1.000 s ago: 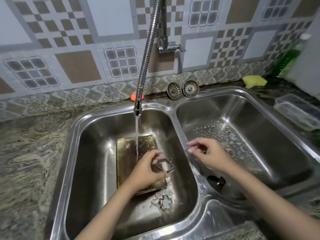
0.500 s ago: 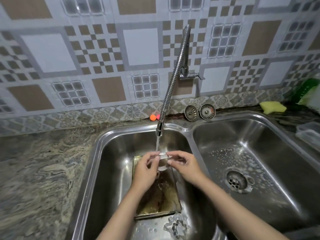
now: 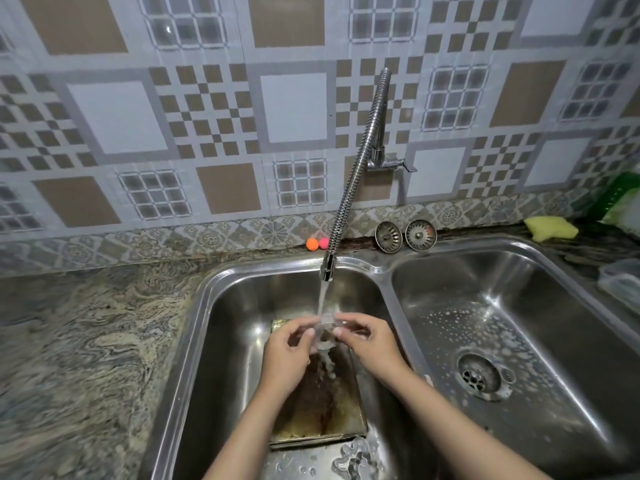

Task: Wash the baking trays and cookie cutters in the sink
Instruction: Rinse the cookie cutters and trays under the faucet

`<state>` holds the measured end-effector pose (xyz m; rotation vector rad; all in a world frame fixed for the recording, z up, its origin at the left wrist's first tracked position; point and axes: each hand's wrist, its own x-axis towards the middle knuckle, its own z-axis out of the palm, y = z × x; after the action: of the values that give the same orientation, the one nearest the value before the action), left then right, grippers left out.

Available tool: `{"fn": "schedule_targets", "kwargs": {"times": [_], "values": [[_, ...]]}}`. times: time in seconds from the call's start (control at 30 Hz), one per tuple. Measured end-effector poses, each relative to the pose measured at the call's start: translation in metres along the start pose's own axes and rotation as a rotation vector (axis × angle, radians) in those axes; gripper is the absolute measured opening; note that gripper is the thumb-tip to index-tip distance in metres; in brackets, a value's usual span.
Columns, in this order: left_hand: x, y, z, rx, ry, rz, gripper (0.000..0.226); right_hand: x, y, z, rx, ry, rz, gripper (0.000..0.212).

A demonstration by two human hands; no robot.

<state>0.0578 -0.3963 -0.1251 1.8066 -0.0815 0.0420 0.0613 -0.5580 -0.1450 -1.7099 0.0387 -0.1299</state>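
- My left hand (image 3: 284, 358) and right hand (image 3: 372, 344) meet under the running tap, over the left basin (image 3: 228, 341) of the double sink.
- Between them, a small metal cookie cutter (image 3: 325, 336). Fingers of both hands curled onto it, pinching its edges from either side. Shape blurred by water; cannot tell the outline.
- Water stream (image 3: 322, 299) falls from the flexible chrome faucet (image 3: 353, 181) straight onto the cutter and splashes on below.
- Baking tray (image 3: 322, 407) lies flat on the basin floor directly beneath my hands, brown and greasy-looking inside, yellowish residue along its near edge.
- A second cookie cutter (image 3: 356, 460) lies on the basin floor just in front of the tray's near right corner, wet, with droplets around it.
- Right basin (image 3: 519, 271): foam specks scattered over the floor, drain (image 3: 479, 375) showing.
- Two sink strainers (image 3: 405, 236) lean against the tiled wall behind the divider.
- Two small balls (image 3: 317, 243), one orange, one pink, sit side by side at the wall, just left of the faucet hose.
- Yellow sponge (image 3: 550, 227) on the table at far right; a clear plastic container (image 3: 621, 289) near the right edge, partly cut off.
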Motion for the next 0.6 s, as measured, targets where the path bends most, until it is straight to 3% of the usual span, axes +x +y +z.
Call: {"fn": "schedule_targets", "kwargs": {"times": [0.37,0.6], "values": [[0.000,-0.009,-0.020,-0.074,0.075,-0.123,0.024,0.006,0.000,0.020,0.014,-0.031,0.000,0.024],[0.007,-0.003,-0.012,-0.077,0.033,-0.148,0.024,0.010,0.003,0.011,0.029,0.001,0.004,0.021]]}}
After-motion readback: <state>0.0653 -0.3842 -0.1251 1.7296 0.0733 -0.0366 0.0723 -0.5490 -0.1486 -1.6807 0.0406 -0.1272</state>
